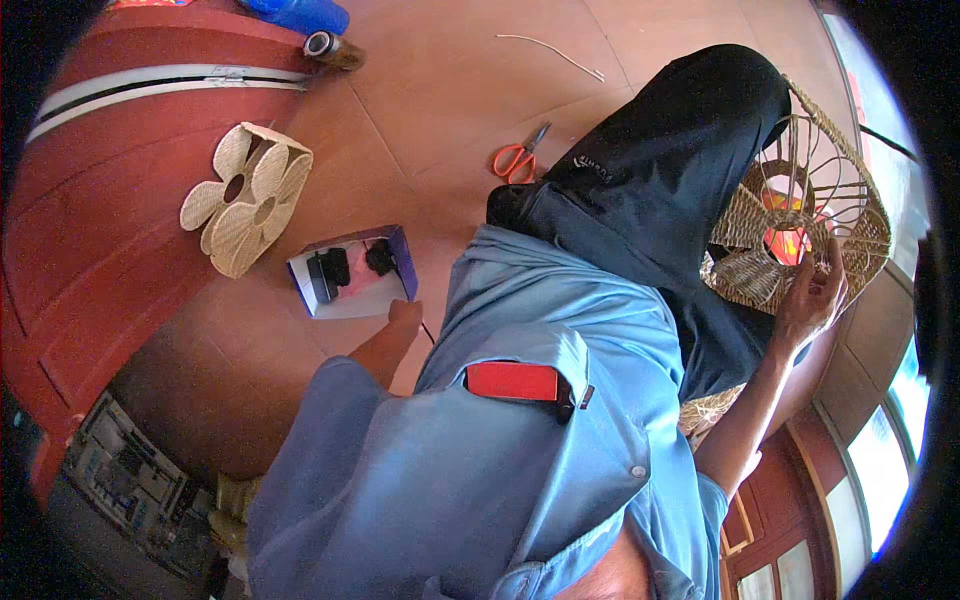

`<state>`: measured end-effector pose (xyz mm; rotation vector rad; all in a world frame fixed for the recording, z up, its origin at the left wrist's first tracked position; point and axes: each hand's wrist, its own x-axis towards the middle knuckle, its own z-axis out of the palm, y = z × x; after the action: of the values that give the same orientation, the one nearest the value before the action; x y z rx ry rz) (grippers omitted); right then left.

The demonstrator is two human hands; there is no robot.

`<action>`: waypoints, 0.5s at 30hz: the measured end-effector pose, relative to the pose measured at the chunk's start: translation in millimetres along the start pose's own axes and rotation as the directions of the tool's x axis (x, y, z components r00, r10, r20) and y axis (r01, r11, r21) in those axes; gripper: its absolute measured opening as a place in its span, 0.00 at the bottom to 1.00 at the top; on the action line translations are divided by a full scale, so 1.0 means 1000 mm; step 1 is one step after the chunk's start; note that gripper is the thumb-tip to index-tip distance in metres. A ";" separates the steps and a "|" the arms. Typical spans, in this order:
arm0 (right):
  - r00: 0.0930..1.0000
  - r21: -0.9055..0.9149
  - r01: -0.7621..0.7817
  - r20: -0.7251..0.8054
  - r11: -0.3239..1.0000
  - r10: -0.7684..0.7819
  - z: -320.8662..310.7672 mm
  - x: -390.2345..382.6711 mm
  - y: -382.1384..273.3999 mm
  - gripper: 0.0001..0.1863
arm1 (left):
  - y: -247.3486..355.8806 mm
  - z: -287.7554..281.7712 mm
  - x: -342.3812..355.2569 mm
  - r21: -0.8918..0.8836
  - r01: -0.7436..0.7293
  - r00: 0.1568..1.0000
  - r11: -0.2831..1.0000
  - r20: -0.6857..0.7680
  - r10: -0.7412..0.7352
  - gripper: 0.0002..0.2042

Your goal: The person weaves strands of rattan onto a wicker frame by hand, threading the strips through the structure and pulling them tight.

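Note:
A partly woven basket (745, 232) of brown twisted cord with bare curved spokes leans beside my bent leg at the right. My right hand (812, 298) grips its near part, thumb and forefinger raised among the strands, other fingers curled. At the left, my left hand (404, 316) is at the near right corner of an open box (350, 305), white inside with purple sides. Its fingers are mostly hidden. Two black objects (328, 274) and a pink sheet (357, 270) lie in the box. A dark cord runs beside that hand.
Orange-handled scissors (516, 162) and a pale strand (552, 47) lie on the tiled floor (440, 80). A pale woven flower-shaped piece (250, 200) stands by red furniture (110, 180). A cylindrical container (335, 50) and blue object (300, 14) are at the far left.

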<state>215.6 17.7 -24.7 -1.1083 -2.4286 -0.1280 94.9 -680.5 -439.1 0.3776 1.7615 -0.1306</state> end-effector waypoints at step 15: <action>0.998 0.015 -0.066 0.025 0.998 0.065 -0.001 0.000 0.001 0.25 | 0.016 0.007 0.021 -0.385 0.364 0.878 0.848 -0.162 -0.450 0.13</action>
<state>216.8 18.3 -23.8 -1.1871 -2.4071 -0.0744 103.1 -663.8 -459.4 -0.2593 2.0493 -0.0784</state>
